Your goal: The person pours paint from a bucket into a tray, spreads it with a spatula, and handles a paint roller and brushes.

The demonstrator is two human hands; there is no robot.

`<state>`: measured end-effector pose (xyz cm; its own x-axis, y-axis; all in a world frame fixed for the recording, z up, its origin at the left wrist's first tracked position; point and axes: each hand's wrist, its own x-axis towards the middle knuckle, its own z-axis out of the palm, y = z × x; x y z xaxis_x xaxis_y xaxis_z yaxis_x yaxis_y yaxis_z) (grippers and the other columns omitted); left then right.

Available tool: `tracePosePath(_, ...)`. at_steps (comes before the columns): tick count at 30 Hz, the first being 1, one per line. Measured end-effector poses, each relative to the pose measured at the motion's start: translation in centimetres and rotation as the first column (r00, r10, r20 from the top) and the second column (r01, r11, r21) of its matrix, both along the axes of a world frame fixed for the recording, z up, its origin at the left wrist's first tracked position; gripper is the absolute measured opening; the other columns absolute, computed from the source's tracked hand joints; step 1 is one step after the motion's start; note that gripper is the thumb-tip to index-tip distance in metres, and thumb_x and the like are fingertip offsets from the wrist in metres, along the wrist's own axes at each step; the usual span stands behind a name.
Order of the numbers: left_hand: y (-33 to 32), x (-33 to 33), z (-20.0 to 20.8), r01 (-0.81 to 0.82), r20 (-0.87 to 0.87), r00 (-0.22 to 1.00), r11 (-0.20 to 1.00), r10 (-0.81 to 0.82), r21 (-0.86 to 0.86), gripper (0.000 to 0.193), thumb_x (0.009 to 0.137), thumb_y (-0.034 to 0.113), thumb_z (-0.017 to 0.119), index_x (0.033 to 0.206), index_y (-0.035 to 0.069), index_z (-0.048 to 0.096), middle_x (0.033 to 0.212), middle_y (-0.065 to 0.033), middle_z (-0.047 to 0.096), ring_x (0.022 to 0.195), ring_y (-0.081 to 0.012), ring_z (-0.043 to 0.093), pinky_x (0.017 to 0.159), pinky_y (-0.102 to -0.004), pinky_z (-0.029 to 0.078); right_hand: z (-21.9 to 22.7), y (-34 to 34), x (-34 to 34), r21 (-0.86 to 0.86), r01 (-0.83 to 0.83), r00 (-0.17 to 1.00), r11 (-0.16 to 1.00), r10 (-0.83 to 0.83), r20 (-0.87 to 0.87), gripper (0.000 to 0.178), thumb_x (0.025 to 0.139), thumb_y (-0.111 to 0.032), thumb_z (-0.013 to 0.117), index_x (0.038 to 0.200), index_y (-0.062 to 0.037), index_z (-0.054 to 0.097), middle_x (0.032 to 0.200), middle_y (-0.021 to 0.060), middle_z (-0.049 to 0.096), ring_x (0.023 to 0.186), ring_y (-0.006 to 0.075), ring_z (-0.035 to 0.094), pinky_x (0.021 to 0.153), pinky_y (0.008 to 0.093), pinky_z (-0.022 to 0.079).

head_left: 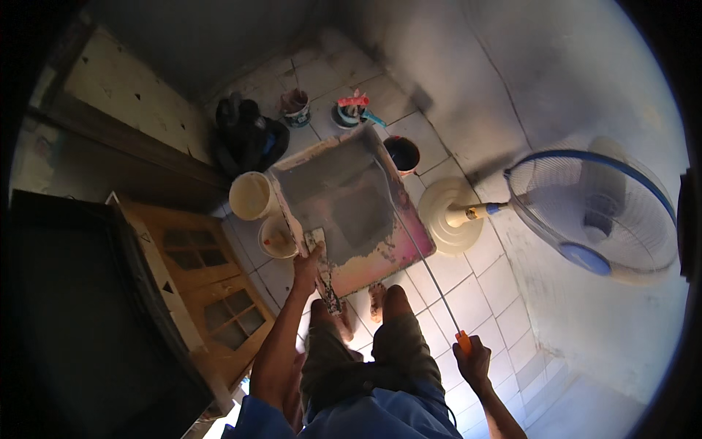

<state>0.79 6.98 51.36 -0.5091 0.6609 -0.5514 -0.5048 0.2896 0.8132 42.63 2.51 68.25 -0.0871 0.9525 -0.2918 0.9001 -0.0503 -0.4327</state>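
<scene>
A large rectangular tub (391, 267) with pinkish, stained walls stands on the floor before my feet, holding a grey, wet-looking mix (333, 183). At its near left rim, my left hand (307, 269) is closed around a long, flat, stained tool (327, 284), which looks like a plastering trowel. My right hand (474, 360) grips the orange handle (463, 341) of a long thin metal rod (431, 278). That rod runs across the tub's right wall, and its bent far part lies over the mix. Whatever its tip carries cannot be made out.
Two pale buckets (250, 195) stand left of the tub. Beyond it are small paint pots (296, 113), a dark bucket (402, 154) and a black bag-like bundle (248, 135). A standing fan (592, 208) is at right, a wooden cabinet (201, 252) at left.
</scene>
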Motion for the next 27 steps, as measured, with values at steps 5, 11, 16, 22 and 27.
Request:
tracePosePath(5,-5.1,1.4,7.9,0.248,0.116,0.965,0.959,-0.234,-0.137,0.041,0.082,0.031,0.074,0.109,0.004,0.059,0.094,-0.004,0.06,0.076,-0.0127,0.058,0.057,-0.0294,0.051,9.0,-9.0,3.2,-0.042,0.17,0.985,0.984,-0.17,0.003,0.027,0.082,-0.027,0.068,0.08,-0.0036,0.056,0.062,0.0176,0.062,0.057,0.0368,0.063,0.051,0.043,0.05)
tracePosePath(11,-8.0,7.8,14.6,0.429,0.082,0.903,0.889,-0.421,-0.162,0.041,0.082,0.033,0.074,0.102,0.0,0.062,0.083,-0.0024,0.06,0.068,-0.0106,0.056,0.054,-0.029,0.047,15.9,-18.4,8.8,-0.047,0.357,0.934,0.933,-0.356,0.041,0.025,0.081,-0.027,0.069,0.08,-0.0042,0.058,0.064,0.0168,0.063,0.058,0.035,0.064,0.052,0.0415,0.05)
tracePosePath(16,-8.2,13.2,12.4,0.605,0.096,0.792,0.757,-0.603,-0.247,0.036,0.082,0.032,0.073,0.097,0.001,0.064,0.08,-0.001,0.06,0.068,-0.0094,0.055,0.055,-0.028,0.045,17.8,-24.7,14.1,0.047,0.498,0.866,0.866,-0.499,0.022,0.022,0.081,-0.024,0.069,0.079,-0.0054,0.058,0.061,0.0137,0.061,0.053,0.0324,0.061,0.05,0.0397,0.048)
tracePosePath(22,-7.1,29.2,19.7,0.759,0.128,0.635,0.584,-0.762,-0.287,0.036,0.081,0.036,0.073,0.088,0.001,0.063,0.07,0.0015,0.054,0.058,-0.0092,0.047,0.052,-0.0289,0.039,20.4,-34.3,22.5,0.051,0.699,0.713,0.713,-0.701,0.024,0.016,0.082,-0.016,0.068,0.084,-0.0029,0.06,0.064,0.0125,0.06,0.054,0.031,0.061,0.05,0.0386,0.046)
tracePosePath(27,-6.5,43.0,22.0,0.882,0.084,0.434,0.404,-0.897,-0.244,0.036,0.082,0.037,0.073,0.086,0.002,0.062,0.069,0.0004,0.055,0.058,-0.0096,0.047,0.053,-0.0291,0.04,20.8,-41.4,29.8,0.08,0.811,0.583,0.58,-0.813,-0.019,0.014,0.082,-0.011,0.067,0.093,-0.0037,0.062,0.071,0.0132,0.061,0.058,0.0284,0.062,0.051,0.0369,0.046)
